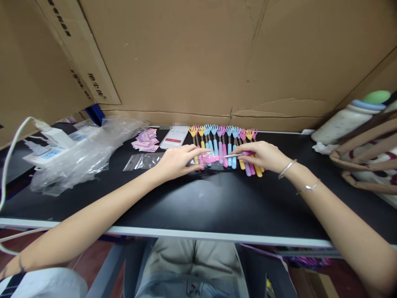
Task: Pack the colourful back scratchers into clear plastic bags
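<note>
My right hand (263, 155) is closed on a pink back scratcher (234, 155), holding it level with its metal shaft pointing left. Its pink claw end lies in the mouth of a clear plastic bag (203, 158), which my left hand (175, 161) pinches between thumb and fingers. Behind and under both hands runs a row of back scratchers (215, 147) in yellow, blue, purple and pink, claws toward the cardboard wall. More clear bags (142, 161) lie flat beside my left hand, partly covered by it.
Small pink printed cards (145, 140) are heaped left of a white phone (174, 138). A power strip (58, 145) and crumpled plastic wrap (74, 165) occupy the left side. At right are a bottle (344, 120) and a bag with tan handles (366, 153). Cardboard (186, 58) walls the back.
</note>
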`<state>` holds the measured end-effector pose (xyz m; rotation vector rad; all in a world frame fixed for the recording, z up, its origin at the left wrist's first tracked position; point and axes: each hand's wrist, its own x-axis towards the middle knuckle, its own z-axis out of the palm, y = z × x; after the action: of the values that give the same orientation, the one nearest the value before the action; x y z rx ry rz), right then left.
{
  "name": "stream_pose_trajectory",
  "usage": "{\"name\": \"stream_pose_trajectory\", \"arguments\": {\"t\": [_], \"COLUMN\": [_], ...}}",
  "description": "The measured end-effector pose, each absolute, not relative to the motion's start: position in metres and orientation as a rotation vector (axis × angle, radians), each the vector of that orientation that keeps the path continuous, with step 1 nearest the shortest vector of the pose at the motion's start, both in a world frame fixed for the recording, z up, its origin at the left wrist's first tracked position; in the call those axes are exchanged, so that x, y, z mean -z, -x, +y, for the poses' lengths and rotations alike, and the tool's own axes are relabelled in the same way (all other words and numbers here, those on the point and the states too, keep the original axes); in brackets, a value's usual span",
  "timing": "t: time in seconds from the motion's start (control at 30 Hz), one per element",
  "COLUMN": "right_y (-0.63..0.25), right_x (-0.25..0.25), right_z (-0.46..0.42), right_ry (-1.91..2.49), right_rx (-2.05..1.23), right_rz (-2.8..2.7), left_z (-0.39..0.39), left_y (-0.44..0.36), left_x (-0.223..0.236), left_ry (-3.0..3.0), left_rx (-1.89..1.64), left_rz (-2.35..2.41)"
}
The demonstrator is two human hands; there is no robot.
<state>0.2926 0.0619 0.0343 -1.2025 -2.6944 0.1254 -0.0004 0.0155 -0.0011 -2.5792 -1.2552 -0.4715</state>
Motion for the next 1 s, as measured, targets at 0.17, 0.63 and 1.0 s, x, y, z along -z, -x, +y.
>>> {"name": "stream_pose_trajectory", "arguments": {"t": [0.17,0.63,1.0], "right_y": [-0.284,-0.258,-0.273], "right_x": [-0.033,-0.014,-0.029], "right_z": [0.052,0.036,0.043], "right_ry": [1.221,1.077,1.236], "right_rx": [0.005,0.162,-0.108], "right_rz": [-2.684,-2.731,-2.752], "left_z": [0.015,0.014,0.014], "left_y": [0.000,-0.001,-0.001], "left_x": [0.003,0.006,0.000], "left_ry": [2.589,2.589,2.574], "left_rx": [0.495,0.590,0.625], "left_rz": [-1.245,-1.175,-1.229]}}
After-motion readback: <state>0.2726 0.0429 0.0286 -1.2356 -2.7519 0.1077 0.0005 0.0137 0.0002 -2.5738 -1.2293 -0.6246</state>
